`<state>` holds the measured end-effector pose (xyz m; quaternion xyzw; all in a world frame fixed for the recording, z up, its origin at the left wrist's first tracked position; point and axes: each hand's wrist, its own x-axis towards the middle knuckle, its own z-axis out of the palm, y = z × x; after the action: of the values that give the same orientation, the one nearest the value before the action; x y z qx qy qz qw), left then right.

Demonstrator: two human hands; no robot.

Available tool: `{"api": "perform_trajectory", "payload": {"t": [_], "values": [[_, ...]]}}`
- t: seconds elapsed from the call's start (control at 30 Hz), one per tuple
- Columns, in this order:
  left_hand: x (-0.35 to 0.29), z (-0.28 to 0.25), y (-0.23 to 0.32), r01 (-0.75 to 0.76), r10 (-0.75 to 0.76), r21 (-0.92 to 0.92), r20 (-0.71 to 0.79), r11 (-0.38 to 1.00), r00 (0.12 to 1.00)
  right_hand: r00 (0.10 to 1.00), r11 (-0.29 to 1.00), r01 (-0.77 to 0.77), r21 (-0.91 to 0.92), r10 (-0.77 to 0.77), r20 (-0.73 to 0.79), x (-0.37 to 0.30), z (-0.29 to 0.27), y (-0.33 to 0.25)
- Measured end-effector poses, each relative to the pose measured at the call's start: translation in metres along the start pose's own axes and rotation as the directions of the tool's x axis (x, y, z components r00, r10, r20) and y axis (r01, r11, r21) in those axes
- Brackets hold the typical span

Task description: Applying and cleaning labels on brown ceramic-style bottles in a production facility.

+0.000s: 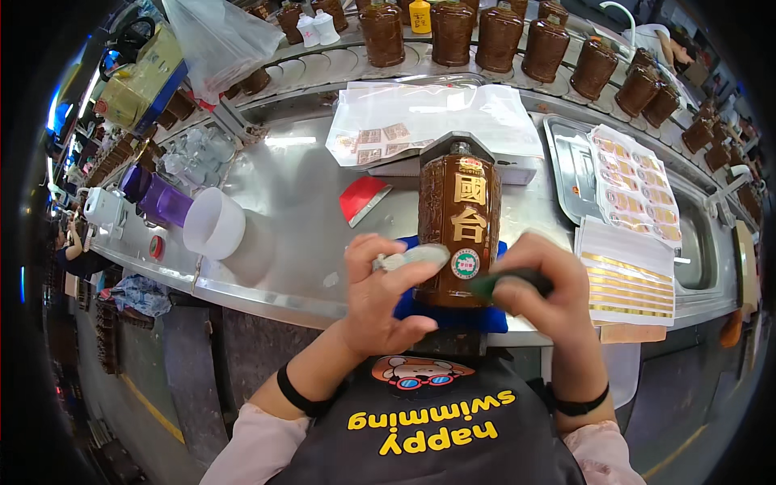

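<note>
my left hand point(380, 291) pinches a small pale oval sticker backing point(416, 257) between thumb and fingers, right against the tall brown glazed ceramic bottle with gold characters point(459, 222). my right hand point(543, 295) is closed around a dark green-tipped tool point(509, 284), its tip touching the bottle's lower side just by the round white-and-green label point(465, 263). the bottle lies between both hands, tilted back on a blue cloth pad point(453, 317) just in front of my fingers. i judge it heavy, rigid, slick-glazed and breakable; best gripped around its broad middle, with the pad stopping any roll. beyond my knuckles runs a shiny steel worktable point(299, 202), with a white plastic cup point(214, 224) off my left hand, gold-striped label sheets point(630, 279) off my right, and a curved conveyor of matching brown bottles point(501, 36) further out.
</note>
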<state>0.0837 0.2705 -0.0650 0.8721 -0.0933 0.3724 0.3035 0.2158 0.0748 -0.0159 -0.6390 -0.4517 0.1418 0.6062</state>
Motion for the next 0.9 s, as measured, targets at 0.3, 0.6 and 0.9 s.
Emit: {"api": "perform_trajectory", "payload": {"t": [0.3, 0.6, 0.9], "values": [[0.007, 0.018, -0.002, -0.017, 0.007, 0.096, 0.107, 0.995, 0.994, 0.846, 0.839, -0.192, 0.508, 0.404, -0.348, -0.02, 0.018, 0.066], [0.019, 0.016, 0.006, 0.008, -0.044, 0.256, 0.133, 0.967, 0.99, 0.859, 0.982, -0.183, 0.052, 0.186, -0.478, -0.032, -0.02, 0.042], [-0.021, 0.011, -0.018, 0.287, -0.3, 0.115, 0.117, 0.951, 0.947, 0.945, 0.959, -0.024, -0.282, -0.07, -0.318, 0.021, -0.065, 0.022]]}}
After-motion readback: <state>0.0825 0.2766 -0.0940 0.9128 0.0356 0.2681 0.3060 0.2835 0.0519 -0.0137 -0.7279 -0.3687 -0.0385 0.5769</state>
